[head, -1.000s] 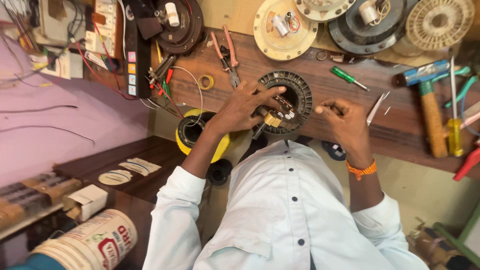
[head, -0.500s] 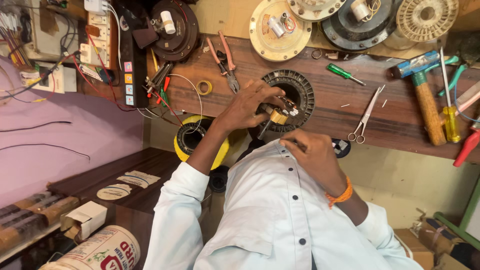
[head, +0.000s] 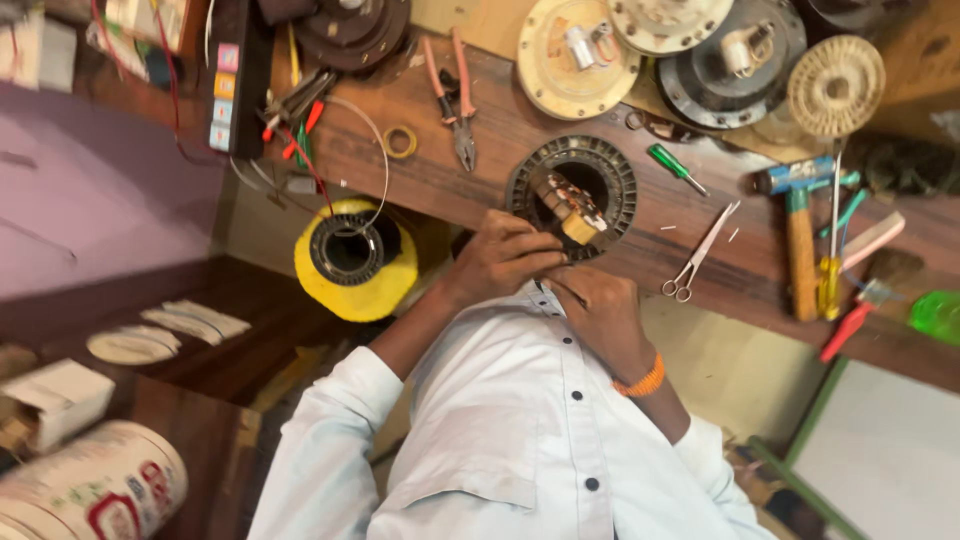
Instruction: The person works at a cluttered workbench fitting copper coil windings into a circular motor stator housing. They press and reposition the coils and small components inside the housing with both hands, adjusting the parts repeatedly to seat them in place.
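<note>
A dark ring-shaped motor stator (head: pixel 618 168) lies on the wooden bench (head: pixel 500 180), with a bundle of copper-and-yellow coil windings (head: pixel 568 205) in its middle. My left hand (head: pixel 500 262) grips the stator's near edge, fingers against the windings. My right hand (head: pixel 600 315), an orange band at its wrist, is curled just below the stator and touches the left hand's fingertips. Whether it holds anything is hidden by the fingers. My white buttoned shirt fills the lower middle.
Scissors (head: pixel 695 255), a green screwdriver (head: pixel 675 167), a blue-headed hammer (head: pixel 800 230) and red-handled pliers (head: pixel 455 95) lie on the bench. Round motor covers (head: pixel 570 50) sit at the back. A yellow coil spool (head: pixel 355 290) hangs below the bench edge; a white bucket (head: pixel 90 490) stands lower left.
My right hand has left the bench beside the scissors and drawn back to my chest, then up against the left hand. The left hand stayed on the stator.
</note>
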